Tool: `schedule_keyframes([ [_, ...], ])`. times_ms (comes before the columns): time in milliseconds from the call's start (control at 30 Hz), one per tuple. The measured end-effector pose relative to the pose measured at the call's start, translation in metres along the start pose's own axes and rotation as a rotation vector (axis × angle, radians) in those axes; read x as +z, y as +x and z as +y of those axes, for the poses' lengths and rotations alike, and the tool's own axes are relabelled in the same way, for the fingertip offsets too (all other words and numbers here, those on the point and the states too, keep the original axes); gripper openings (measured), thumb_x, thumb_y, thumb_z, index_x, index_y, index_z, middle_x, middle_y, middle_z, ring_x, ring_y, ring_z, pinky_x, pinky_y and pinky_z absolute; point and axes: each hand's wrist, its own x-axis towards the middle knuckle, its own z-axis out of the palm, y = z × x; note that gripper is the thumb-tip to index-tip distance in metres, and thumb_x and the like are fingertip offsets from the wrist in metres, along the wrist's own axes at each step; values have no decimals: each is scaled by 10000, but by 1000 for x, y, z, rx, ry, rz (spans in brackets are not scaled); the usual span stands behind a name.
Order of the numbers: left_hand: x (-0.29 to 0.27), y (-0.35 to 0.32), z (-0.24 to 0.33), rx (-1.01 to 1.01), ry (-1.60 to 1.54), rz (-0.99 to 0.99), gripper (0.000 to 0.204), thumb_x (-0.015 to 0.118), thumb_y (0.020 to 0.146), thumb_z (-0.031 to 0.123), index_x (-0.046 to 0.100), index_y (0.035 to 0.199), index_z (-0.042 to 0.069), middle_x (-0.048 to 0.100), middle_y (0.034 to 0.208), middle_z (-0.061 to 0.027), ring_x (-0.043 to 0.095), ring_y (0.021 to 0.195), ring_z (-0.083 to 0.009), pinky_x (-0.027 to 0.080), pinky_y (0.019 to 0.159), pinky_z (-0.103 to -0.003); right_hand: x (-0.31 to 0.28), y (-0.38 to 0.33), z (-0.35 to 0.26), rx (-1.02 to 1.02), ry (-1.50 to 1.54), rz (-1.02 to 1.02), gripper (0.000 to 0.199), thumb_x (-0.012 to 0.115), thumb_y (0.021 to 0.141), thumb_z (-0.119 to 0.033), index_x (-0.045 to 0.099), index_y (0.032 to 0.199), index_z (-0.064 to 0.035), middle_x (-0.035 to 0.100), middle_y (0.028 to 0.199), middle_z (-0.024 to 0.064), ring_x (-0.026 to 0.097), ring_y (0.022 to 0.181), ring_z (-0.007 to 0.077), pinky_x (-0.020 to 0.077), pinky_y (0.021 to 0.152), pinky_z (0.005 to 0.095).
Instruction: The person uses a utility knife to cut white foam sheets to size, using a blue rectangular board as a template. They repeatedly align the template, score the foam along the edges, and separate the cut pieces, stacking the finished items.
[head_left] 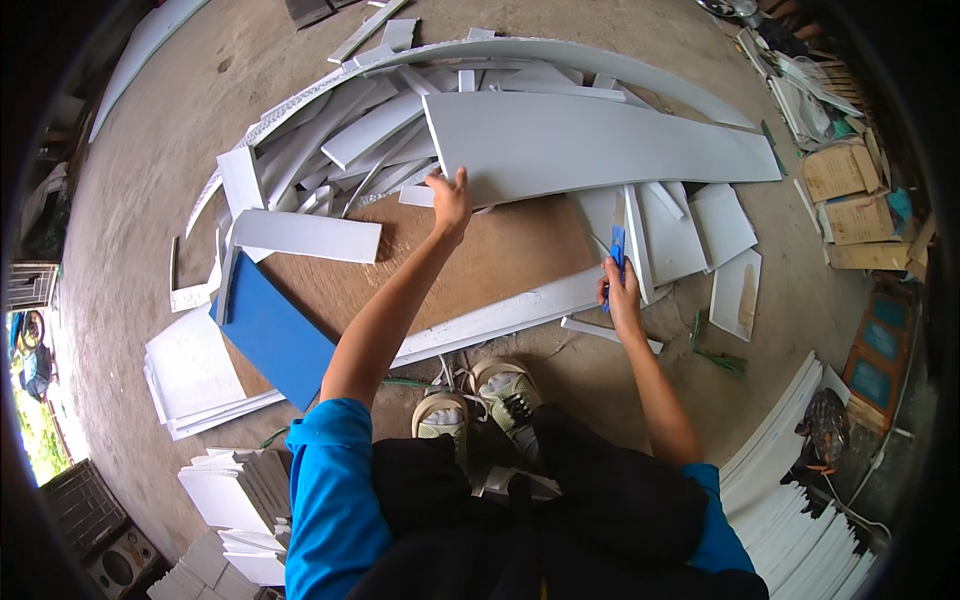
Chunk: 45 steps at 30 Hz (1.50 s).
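Head view | left hand (450, 200) grip holds big white panel (600, 140) edge at 12 o'clock | right hand (622, 295) grip holds blue knife (616, 248) at 2 o'clock over brown board (480, 265)

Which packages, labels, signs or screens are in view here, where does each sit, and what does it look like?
Cardboard boxes: stacked at the right edge beyond the white panels, brown, flattened and worn, with printing too small to make out.
Teal panels: lower on the right edge, squarish, set in brown frames; what they are is unclear.
No screens or signs show.
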Motion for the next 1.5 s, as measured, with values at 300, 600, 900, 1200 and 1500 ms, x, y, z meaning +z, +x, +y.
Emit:
schedule_keyframes([
  [300, -74, -66, 22, 161, -185, 41, 454, 421, 911, 192, 251, 1313, 65, 460, 1140, -126, 494, 1010, -193, 492, 745, -348, 3, 14, -66, -301, 248, 151, 247, 446, 904, -303, 456, 882, -57, 451, 572, 4, 420, 464, 77, 315, 425, 210],
  [600, -240, -252, 18, -58, -251, 145, 369, 395, 912, 181, 337, 1269, 108, 496, 1088, -76, 536, 943, -176, 503, 710, -354, 52, -20, -96, -371, 176, -46, 253, 441, 910, -290, 467, 817, -56, 456, 602, -4, 454, 497, 70, 362, 437, 207],
  [900, -252, -235, -66, -141, -69, 312, 361, 421, 910, 167, 366, 1238, 30, 489, 1134, -120, 482, 996, -170, 387, 865, -288, 92, 1, -2, -551, -624, -62, 323, 469, 872, -311, 511, 887, 9, 545, 777, 183, 542, 744, 334, 413, 675, 406],
  [1200, -213, -190, -28, 67, 633, 453, 468, 501, 836, 165, 336, 1257, 48, 390, 1119, -205, 447, 1017, -360, 368, 861, -410, 112, -4, 1, -831, -949, -197, 494, 512, 830, -118, 308, 1260, 16, 390, 1018, 195, 454, 896, 320, 410, 763, 416],
  [1500, -252, -218, -20, -98, 857, 729, 524, 597, 787, 271, 370, 1226, 98, 280, 1205, -157, 289, 1096, -321, 247, 901, -483, 160, -40, -26, -887, -1053, -108, 545, 559, 815, -176, 306, 1265, -3, 375, 1061, 187, 439, 921, 309, 391, 786, 399],
])
